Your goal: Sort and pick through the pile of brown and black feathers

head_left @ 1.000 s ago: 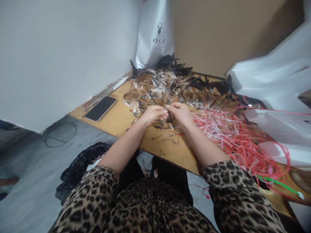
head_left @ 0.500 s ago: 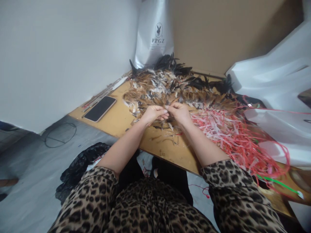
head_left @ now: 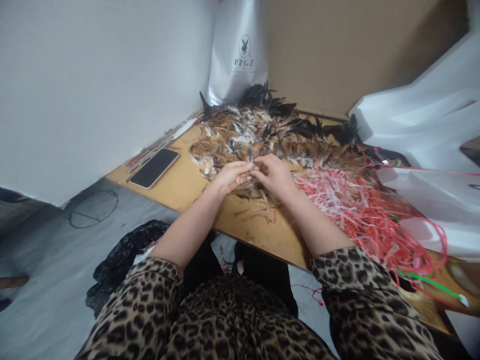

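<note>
A heap of brown, white and black feathers (head_left: 262, 132) covers the far half of a yellow-brown table (head_left: 180, 187). My left hand (head_left: 230, 176) and my right hand (head_left: 275, 174) meet at the heap's near edge, fingertips pinched together on a small bunch of feathers (head_left: 250, 165). Both hands are closed. Loose feather bits lie on the board just below my wrists. A tangle of red and pink plastic strips (head_left: 360, 210) spreads to the right of my right hand.
A black phone (head_left: 155, 167) lies near the table's left edge, beside thin rods along the white wall. A silver printed bag (head_left: 240, 50) and brown cardboard stand behind the feathers. White plastic bags (head_left: 431, 130) fill the right. A black bag (head_left: 123, 255) lies on the grey floor.
My hands have shifted slightly up and left into the heap's edge, and the fingertips have drawn closer together on the feathers. Nothing else has moved.
</note>
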Demonstrator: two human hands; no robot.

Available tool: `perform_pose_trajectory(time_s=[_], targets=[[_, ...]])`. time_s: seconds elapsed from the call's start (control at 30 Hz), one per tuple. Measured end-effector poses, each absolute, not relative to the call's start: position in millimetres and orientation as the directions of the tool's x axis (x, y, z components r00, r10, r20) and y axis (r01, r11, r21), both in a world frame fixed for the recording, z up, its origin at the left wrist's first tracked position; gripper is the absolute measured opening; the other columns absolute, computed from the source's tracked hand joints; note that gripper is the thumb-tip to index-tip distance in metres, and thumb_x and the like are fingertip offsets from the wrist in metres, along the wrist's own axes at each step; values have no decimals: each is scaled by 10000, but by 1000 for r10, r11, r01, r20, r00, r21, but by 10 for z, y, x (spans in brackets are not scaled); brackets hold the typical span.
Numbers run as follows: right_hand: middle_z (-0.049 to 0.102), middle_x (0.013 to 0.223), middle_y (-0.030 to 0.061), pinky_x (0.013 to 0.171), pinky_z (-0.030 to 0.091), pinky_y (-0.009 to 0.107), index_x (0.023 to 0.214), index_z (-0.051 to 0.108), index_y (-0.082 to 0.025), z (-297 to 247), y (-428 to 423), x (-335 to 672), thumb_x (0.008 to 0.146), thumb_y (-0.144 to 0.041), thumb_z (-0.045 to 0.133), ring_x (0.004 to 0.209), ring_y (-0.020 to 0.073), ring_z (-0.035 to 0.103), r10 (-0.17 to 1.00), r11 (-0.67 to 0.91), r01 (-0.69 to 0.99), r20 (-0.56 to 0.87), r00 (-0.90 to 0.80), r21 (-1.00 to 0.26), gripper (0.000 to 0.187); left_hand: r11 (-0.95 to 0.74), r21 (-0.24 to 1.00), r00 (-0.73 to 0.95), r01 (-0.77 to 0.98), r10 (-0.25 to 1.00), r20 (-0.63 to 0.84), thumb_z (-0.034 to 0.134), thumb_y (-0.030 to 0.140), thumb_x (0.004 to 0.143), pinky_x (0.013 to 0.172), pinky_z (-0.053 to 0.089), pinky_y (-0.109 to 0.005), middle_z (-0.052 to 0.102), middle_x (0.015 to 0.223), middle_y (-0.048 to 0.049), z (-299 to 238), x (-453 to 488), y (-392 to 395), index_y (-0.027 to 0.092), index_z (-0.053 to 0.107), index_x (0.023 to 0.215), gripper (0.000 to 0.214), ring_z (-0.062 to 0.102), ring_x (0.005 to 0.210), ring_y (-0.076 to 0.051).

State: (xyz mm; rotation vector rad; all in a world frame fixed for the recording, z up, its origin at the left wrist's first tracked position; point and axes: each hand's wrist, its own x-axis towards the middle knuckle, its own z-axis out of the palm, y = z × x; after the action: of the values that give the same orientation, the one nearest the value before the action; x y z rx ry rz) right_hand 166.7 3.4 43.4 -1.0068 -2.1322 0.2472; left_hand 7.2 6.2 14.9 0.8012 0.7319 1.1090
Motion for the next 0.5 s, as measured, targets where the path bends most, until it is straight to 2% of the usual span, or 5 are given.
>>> perform_pose_trajectory(time_s=[0.1,0.2,0.37,0.5], targets=[[604,864,90,758,401,318,964,598,-179,425,22,1669,789,-326,537,832,216,540,676,701,655,558,-482,-282,236,254,842,314,-475,943,-107,646,145,718,640,492,-171,688,835,-95,150,69,51,81,659,810,113,636,694,-86],[607,830,82,741,390,309,935,592,-177,393,20,1655,807,-335,515,799,210,538,674,689,676,572,-467,-261,218,260,848,327,-462,939,-109,663,170,706,669,495,-183,687,810,-78,144,74,44,90,662,799,123,633,699,-85],[614,798,66,707,392,292,891,608,-170,387,36,1640,782,-344,548,755,186,543,705,661,673,580,-407,-331,214,238,858,300,-456,948,-103,691,202,681,672,494,-191,686,790,-69,129,89,49,88,657,779,154,637,696,-91],[633,787,47,663,409,275,844,640,-169,487,131,1739,725,-337,599,688,154,547,780,606,575,554,-293,-549,209,181,839,212,-513,974,-80,669,169,699,666,491,-184,690,812,-69,141,75,71,96,644,772,107,650,724,-101]])
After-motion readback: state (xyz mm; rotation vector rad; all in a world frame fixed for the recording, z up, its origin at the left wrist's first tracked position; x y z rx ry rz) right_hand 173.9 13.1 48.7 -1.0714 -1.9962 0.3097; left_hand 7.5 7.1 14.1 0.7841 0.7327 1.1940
